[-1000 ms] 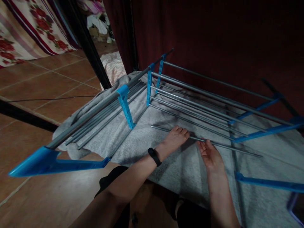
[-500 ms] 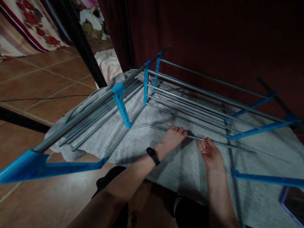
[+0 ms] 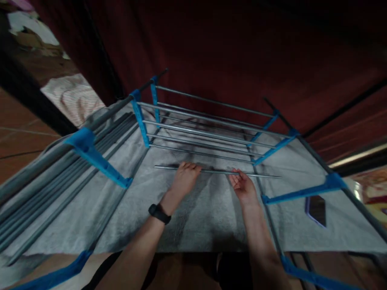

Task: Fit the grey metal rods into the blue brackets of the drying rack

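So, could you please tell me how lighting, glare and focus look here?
Head view: dim overall, the dark red curtain almost black; head view: a glint along one rack rod, soft shadows on the grey cloth near the loose rod; head view: the white cloth in the upper left corner looks blurred.

The rod [image 3: 214,172] is silvery grey, as are the rack bars [image 3: 187,130], while the brackets [image 3: 102,162] are bright blue. The blanket [image 3: 205,213] is plain pale grey, the curtain [image 3: 211,52] deep maroon (almost black in its shadows). The wristband [image 3: 159,213] is black, the phone [image 3: 317,209] dark with a purple edge, the crumpled cloth [image 3: 72,96] whitish with thin reddish stripes.
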`<state>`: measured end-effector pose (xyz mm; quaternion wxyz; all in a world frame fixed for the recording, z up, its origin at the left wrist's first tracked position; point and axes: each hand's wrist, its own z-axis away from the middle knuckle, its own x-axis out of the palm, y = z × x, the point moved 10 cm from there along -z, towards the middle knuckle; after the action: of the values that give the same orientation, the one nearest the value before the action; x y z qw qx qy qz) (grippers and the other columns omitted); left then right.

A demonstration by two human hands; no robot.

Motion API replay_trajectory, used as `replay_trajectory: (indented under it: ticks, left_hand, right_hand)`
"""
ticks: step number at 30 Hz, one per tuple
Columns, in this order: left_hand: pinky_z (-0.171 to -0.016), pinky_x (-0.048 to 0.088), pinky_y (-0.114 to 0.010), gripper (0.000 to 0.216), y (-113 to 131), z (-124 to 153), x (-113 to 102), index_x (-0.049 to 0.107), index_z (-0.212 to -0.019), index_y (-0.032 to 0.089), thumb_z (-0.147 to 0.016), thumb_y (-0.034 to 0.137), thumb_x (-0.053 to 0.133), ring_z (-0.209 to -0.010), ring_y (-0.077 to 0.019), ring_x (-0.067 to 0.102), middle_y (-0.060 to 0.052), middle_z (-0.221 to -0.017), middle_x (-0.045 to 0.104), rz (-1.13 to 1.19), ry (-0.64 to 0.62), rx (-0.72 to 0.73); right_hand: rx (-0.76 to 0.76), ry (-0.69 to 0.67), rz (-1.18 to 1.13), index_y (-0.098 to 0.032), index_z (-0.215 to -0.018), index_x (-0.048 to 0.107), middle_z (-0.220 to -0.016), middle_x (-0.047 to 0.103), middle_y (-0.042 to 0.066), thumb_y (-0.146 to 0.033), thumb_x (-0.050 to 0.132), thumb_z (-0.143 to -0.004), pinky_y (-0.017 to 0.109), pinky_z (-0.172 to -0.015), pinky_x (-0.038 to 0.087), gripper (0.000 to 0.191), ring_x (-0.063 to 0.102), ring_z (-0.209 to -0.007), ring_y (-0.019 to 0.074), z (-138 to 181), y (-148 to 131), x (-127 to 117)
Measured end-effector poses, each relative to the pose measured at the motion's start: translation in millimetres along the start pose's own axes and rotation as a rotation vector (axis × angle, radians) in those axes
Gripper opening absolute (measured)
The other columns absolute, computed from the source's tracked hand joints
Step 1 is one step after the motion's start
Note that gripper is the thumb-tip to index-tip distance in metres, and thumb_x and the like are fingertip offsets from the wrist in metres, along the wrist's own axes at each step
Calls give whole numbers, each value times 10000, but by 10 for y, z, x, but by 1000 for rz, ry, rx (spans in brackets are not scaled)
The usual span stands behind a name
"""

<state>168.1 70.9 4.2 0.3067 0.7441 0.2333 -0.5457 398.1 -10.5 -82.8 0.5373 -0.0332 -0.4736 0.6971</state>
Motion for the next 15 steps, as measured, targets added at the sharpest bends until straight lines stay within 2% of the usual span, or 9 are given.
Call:
replay_trajectory:
  ticks: [6,15]
  left_hand:
    - [-948,443,-463,298,-376,-30,-55,753,-1110,223,-996,178,482,-1042,-311,708,-118,-1060,788,1,-13,-111]
    - [-1014,399,-516,362,-950,74,-152,780,-1155,221,-932,181,497,-1137,-363,684,-150,-1155,789,-26,27,-316]
  right_hand:
    - [-35,6,-83,-188,-820,652,-751,757,5,-83,532,-976,225,-719,635,224,734,-682,105,-33,-130,-29]
    - [-80,73,-162,-198,-829,658,-760,759,2,-82,526,-976,223,-707,630,230,721,-664,107,-176,-341,-268]
